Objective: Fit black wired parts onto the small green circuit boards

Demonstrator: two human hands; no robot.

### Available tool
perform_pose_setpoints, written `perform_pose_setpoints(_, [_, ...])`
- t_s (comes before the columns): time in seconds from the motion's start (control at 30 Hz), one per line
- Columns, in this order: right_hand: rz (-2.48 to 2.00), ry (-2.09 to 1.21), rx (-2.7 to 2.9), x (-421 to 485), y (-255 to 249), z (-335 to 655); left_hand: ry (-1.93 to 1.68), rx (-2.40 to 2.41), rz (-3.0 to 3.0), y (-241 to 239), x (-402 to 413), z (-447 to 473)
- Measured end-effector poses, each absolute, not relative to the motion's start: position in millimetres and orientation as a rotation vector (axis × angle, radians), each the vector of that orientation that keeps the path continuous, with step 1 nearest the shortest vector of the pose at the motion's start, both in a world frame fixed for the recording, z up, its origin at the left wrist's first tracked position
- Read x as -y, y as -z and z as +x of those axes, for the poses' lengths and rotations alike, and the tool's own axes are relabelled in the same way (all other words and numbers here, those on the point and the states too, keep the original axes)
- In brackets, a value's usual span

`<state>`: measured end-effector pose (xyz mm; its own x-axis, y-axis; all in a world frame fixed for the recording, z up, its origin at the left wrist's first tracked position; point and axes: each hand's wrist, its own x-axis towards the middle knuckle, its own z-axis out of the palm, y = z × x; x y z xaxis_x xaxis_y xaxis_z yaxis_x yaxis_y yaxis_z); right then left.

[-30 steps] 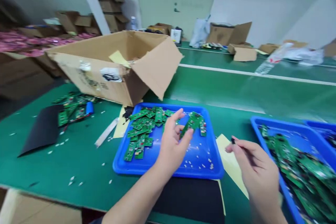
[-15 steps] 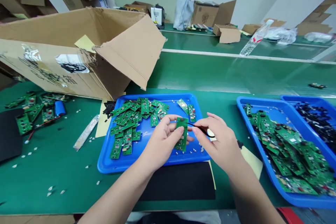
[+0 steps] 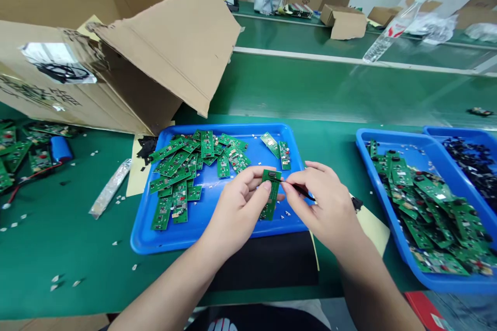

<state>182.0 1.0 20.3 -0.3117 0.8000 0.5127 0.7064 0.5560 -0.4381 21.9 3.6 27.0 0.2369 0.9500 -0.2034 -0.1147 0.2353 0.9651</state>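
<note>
My left hand [image 3: 238,209] grips a small green circuit board [image 3: 271,194] upright over the blue tray [image 3: 202,227]. My right hand [image 3: 324,207] pinches thin black tweezers [image 3: 301,190], their tip touching the top of that board. The tray holds a heap of several similar green boards [image 3: 186,170] on its left side and small white bits near its front edge. Both hands meet above the tray's right front corner.
A large open cardboard box [image 3: 116,51] lies on its side behind the tray. A second blue tray [image 3: 382,186] full of boards is at right, a third [image 3: 466,134] with black parts behind it. Loose boards and a blue battery [image 3: 60,148] lie at left. A plastic bottle [image 3: 392,28] lies beyond.
My right hand came in from the right and brought the tweezers to the board held by my left hand. The view tilted down and steadied.
</note>
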Motion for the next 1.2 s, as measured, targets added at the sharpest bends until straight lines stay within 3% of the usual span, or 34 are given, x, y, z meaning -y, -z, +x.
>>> perform_pose_setpoints(1.2, [-1.254,-0.081,2.044,0.5,-22.6,184.4,-0.966,-1.089,0.936,-19.7,-6.1,28.5])
